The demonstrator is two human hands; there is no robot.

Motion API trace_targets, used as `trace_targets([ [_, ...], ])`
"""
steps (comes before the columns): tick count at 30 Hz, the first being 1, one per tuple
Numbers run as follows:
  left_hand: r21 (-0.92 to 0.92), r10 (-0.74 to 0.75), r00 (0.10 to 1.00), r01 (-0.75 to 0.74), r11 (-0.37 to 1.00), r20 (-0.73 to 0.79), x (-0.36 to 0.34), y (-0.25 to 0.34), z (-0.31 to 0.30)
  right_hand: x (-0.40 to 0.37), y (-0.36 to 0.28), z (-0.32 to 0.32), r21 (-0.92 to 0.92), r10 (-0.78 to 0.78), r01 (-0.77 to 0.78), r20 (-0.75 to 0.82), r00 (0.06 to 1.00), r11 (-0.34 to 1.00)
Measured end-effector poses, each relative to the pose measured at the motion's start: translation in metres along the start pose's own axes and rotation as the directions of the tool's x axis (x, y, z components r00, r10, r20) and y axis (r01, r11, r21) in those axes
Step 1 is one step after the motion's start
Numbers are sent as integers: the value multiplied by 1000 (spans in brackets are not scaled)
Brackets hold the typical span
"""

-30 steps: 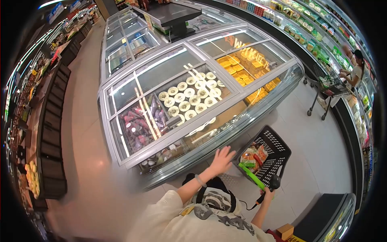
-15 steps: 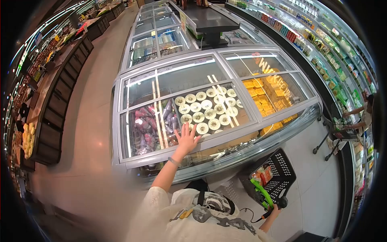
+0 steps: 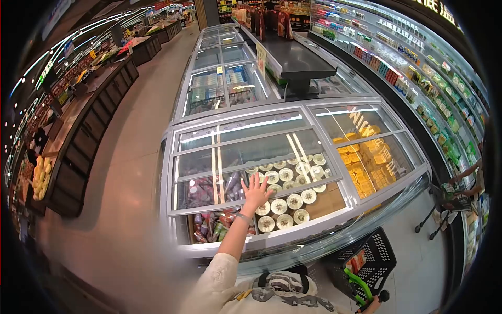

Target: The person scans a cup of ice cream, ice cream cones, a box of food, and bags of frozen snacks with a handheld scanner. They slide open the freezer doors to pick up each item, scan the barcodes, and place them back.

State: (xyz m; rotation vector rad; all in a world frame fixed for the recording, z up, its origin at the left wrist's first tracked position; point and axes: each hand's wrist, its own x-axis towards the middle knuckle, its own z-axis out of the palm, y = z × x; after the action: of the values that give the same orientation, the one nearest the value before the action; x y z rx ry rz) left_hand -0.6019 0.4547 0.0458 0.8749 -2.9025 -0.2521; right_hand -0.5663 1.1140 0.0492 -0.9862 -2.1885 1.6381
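Observation:
My left hand (image 3: 256,194) lies with fingers spread on the sliding glass lid (image 3: 246,157) of a chest freezer. The lid is partly slid back, leaving an uncovered strip along the near side. In that strip are round white-topped tubs (image 3: 284,221) and, to their left, a heap of colorful cone-shaped packs (image 3: 214,227). At the lower right, my right hand (image 3: 372,304) is wrapped round the green and black handle (image 3: 358,285) of a black shopping basket (image 3: 379,256). A red package (image 3: 356,261) lies inside the basket. The image edge partly hides my right hand.
Yellow packages (image 3: 366,162) lie under the freezer's right-hand lids. Refrigerated shelves (image 3: 418,68) run along the right, where a person stands by a cart (image 3: 454,201). A dark wooden produce stand (image 3: 91,125) lines the left aisle. More freezers (image 3: 219,83) continue ahead.
Under my left hand, the glass lid has slid away from me, uncovering the near tubs and cones. My view has tilted upward. My right hand stays on the basket handle.

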Motion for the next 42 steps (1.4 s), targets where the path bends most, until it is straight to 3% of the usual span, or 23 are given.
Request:
trace_targets([
  [4,1,-35,992,35,999,125,35,-16,-13,-5,-13,7,24,94,-94,-13,996,995],
  [10,-19,-64,982,69,997,179,81,-33,-24,-12,-30,30,-4,95,-96,-73,993,995],
  [22,38,-71,993,68,997,98,124,-52,-20,6,-20,20,-82,89,-92,-45,995,992],
  [28,49,-86,994,83,995,69,143,-62,-12,14,-4,10,-111,115,-111,32,993,988],
  [32,80,-98,994,94,992,38,151,-64,-11,42,5,12,-141,148,-120,210,966,983],
  [33,86,-114,993,111,990,33,152,-65,-10,35,-24,29,-288,229,-149,266,936,946],
  [34,92,-130,991,127,988,34,152,-63,-7,12,-56,59,-114,199,-178,209,958,977],
  [36,89,-167,986,168,982,-19,150,-57,-5,8,-114,90,-112,286,-265,470,835,958],
  [37,91,-186,982,188,978,-26,149,-54,-5,-5,-150,113,-118,245,-216,530,811,969],
  [40,89,-180,961,202,975,-208,140,-49,16,-8,-218,171,73,-14,-71,783,621,995],
  [41,74,-136,949,163,984,-286,129,-45,23,-9,-236,193,130,-63,-87,839,541,988],
  [42,32,-61,925,78,996,-374,115,-38,29,-14,-250,218,236,-180,-35,821,543,971],
])
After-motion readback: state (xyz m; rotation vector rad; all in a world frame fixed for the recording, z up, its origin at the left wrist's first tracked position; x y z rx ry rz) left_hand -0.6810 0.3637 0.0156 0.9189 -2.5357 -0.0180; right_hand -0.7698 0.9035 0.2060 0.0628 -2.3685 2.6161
